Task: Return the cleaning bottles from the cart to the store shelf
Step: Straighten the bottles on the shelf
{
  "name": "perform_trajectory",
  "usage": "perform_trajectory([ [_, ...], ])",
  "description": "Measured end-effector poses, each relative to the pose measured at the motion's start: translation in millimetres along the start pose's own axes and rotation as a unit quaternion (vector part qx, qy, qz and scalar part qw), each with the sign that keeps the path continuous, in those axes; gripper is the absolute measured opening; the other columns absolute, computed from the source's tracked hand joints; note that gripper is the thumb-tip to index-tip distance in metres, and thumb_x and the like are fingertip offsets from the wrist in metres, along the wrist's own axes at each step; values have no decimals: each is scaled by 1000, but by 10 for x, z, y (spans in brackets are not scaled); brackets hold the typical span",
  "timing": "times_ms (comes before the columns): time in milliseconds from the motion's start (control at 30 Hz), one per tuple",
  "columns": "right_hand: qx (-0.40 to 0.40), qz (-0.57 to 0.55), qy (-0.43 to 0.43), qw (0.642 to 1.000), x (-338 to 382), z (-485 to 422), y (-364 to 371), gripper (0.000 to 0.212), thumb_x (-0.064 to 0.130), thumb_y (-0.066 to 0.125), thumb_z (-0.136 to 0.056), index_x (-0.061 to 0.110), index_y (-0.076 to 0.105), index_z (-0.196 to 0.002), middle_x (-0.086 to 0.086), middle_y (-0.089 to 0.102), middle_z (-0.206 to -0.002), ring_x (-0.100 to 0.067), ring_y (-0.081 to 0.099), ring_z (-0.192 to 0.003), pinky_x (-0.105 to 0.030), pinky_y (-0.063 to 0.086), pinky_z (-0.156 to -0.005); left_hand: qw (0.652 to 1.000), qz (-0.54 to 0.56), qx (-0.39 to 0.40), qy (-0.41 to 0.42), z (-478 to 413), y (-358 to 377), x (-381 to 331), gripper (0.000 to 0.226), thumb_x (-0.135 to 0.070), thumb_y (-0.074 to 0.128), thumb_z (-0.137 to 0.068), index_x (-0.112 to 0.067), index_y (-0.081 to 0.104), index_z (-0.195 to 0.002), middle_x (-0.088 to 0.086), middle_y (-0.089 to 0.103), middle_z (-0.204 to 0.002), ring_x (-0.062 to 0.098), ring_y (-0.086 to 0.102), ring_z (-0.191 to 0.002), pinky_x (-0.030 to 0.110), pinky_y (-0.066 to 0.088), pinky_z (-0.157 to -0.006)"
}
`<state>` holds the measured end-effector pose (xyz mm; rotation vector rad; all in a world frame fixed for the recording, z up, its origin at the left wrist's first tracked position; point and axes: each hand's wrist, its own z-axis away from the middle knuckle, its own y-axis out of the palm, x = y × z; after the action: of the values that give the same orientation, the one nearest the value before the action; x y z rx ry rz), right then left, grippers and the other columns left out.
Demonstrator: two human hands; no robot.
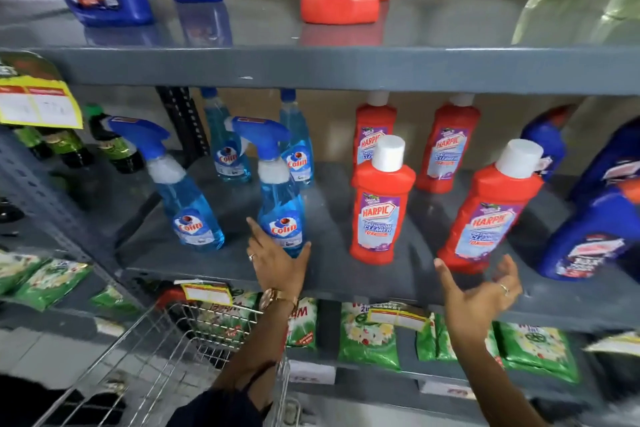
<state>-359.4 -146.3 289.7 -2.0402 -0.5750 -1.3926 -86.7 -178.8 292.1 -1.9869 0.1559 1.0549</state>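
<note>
On the grey middle shelf (pixel 221 270) stand blue spray bottles and red cleaner bottles with white caps. My left hand (pixel 277 263) sits at the base of the front blue spray bottle (pixel 282 198), thumb and fingers spread around its foot, touching it loosely. A second blue spray bottle (pixel 180 191) leans to its left. My right hand (pixel 481 291) is open, palm up, just below the front right red bottle (pixel 485 211) and apart from it. Another red bottle (pixel 379 204) stands between the two hands.
A wire cart (pixel 145 371) is at the lower left in front of the shelves. Dark blue bottles (pixel 588 218) crowd the shelf's right end. Green packets (pixel 367 333) fill the shelf below. Large blue and red jugs stand on the top shelf (pixel 311 69).
</note>
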Motion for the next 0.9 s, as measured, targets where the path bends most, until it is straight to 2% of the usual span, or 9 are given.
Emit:
perform_trajectory([
  [133, 55, 39, 22, 997, -89, -143, -11, 117, 24, 91, -57, 0, 18, -145, -28, 28, -147, -39, 25, -139, -51, 23, -116, 1000, 12, 3, 15, 12, 6, 45, 126, -40, 84, -56, -3, 6, -148, 26, 48, -124, 45, 46, -115, 52, 43, -100],
  [200, 74, 47, 7, 996, -82, -250, 9, 119, 24, 92, -54, -1, 20, -145, -28, 33, -147, -38, 27, -138, -52, 25, -116, 1000, 17, 5, 18, 18, -13, 30, 127, -41, 85, -57, -2, 6, -149, 27, 46, -129, 45, 44, -120, 54, 42, -100],
  [267, 87, 43, -8, 995, -67, -367, 42, 113, 24, 94, -51, -2, 29, -140, -25, 45, -140, -38, 40, -131, -53, 33, -111, 999, 0, -14, 34, 101, -50, 5, 126, -49, 82, -59, 3, 9, -148, 30, 38, -139, 45, 37, -128, 54, 38, -105],
  [367, 80, 35, -8, 996, -65, -445, 83, 90, 22, 93, -53, -2, 45, -124, -24, 58, -121, -39, 54, -114, -51, 44, -101, 992, -9, -40, 120, 462, -59, -20, 110, -61, 62, -72, 3, 13, -147, 30, 24, -150, 43, 23, -138, 53, 26, -114],
  [467, 65, 55, -6, 996, -99, -452, 91, 77, 25, 91, -55, -1, 50, -115, -24, 62, -111, -39, 58, -105, -46, 47, -93, 970, -43, 51, 233, 978, 57, -62, 92, -61, 43, -83, -5, 11, -149, 25, 24, -153, 37, 20, -141, 46, 19, -119],
  [633, 74, 65, -19, 995, -164, -434, 45, 79, 31, 90, -55, 1, 52, -117, -22, 63, -111, -37, 59, -104, -43, 47, -92, 899, -118, 211, 365, 1480, 276, -285, 76, -55, 44, -87, -7, 32, -144, 17, 42, -148, 32, 37, -139, 37, 10, -118],
  [800, 108, 45, -18, 993, -110, -414, -19, 93, 40, 89, -55, 2, 45, -128, -21, 57, -122, -36, 51, -116, -43, 43, -100, 867, -182, 248, 393, 1607, 383, -505, 69, -58, 38, -88, -11, 47, -138, 10, 51, -143, 26, 44, -135, 45, 15, -119],
  [833, 109, 33, -14, 993, -109, -397, -51, 100, 41, 89, -56, 3, 40, -134, -20, 52, -130, -34, 46, -124, -40, 38, -105, 863, -189, 251, 396, 1623, 402, -543, 69, -59, 36, -88, -11, 47, -138, 9, 50, -144, 26, 43, -136, 46, 15, -119],
  [900, 71, -8, -10, 997, -133, -377, -190, 110, 43, 86, -59, 7, 28, -145, -19, 37, -147, -29, 31, -138, -24, 21, -114, 851, -186, 255, 419, 1684, 453, -646, 70, -58, 40, -88, -10, 46, -138, 8, 48, -145, 25, 41, -138, 42, 11, -119],
])
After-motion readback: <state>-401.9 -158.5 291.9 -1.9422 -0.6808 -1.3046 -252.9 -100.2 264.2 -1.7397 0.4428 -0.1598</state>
